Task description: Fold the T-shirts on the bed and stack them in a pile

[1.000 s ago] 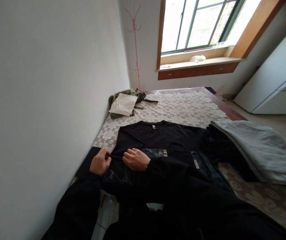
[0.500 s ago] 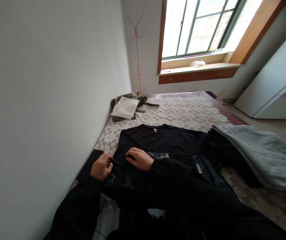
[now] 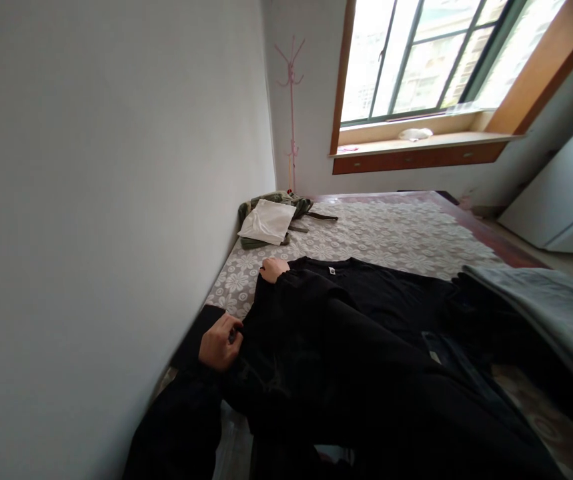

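A black T-shirt point(image 3: 381, 287) lies spread on the bed with its collar toward the window and a small white label at the neck. My left hand point(image 3: 221, 343) is closed on the shirt's left edge, fingers curled round the cloth. Farther up, my right hand point(image 3: 274, 269) is closed at the shirt's upper left corner, by the shoulder and sleeve. My dark right sleeve covers much of the shirt's middle. A dark patterned garment point(image 3: 459, 360) with a pale tag shows right of my right arm.
Grey folded cloth point(image 3: 531, 290) lies on dark clothing at the right. A white cloth point(image 3: 269, 221) rests on a green bag point(image 3: 249, 243) by the wall. The flowered bed point(image 3: 386, 230) reaches toward the window. A pink coat stand point(image 3: 292, 100) rises behind.
My right hand has moved up and away from the shirt's middle to its upper left corner. My left hand stays at the left edge. The view has shifted, so the scene sits farther right and slightly lower.
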`<state>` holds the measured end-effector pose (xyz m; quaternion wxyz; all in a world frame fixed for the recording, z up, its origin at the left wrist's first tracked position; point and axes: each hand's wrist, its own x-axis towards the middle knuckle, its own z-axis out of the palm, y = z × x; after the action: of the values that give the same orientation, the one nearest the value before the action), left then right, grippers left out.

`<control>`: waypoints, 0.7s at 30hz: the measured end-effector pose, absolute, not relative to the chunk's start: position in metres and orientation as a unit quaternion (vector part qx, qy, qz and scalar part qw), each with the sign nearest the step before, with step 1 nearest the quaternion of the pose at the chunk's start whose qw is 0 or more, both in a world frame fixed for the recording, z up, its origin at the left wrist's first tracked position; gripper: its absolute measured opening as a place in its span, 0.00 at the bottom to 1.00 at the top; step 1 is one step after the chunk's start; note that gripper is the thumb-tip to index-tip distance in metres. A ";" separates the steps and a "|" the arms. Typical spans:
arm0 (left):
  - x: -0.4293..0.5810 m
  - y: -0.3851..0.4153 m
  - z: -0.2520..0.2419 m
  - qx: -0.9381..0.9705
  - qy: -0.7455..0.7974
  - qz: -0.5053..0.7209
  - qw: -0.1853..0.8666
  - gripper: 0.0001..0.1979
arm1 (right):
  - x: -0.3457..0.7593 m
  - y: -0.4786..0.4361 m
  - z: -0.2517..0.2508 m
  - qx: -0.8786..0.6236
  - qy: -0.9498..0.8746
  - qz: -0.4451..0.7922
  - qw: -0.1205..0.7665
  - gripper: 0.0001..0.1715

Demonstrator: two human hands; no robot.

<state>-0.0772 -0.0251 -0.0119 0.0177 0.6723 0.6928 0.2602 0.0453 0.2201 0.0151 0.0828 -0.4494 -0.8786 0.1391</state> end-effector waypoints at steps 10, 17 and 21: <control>-0.076 -0.027 -0.018 0.663 0.707 0.241 -0.045 0.08 | 0.034 0.218 -0.012 -0.442 -0.882 0.095 0.132 0.18; -0.077 -0.024 -0.021 0.634 0.736 0.231 -0.054 0.09 | 0.032 0.223 -0.017 -0.426 -0.889 0.100 0.139 0.17; -0.079 -0.024 -0.020 0.629 0.734 0.252 -0.042 0.09 | 0.038 0.230 -0.015 -0.410 -0.893 0.119 0.138 0.18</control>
<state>-0.0794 -0.0236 -0.0196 -0.0419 0.6288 0.7344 0.2521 0.0378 0.2298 -0.0150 0.1385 -0.4103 -0.8935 0.1189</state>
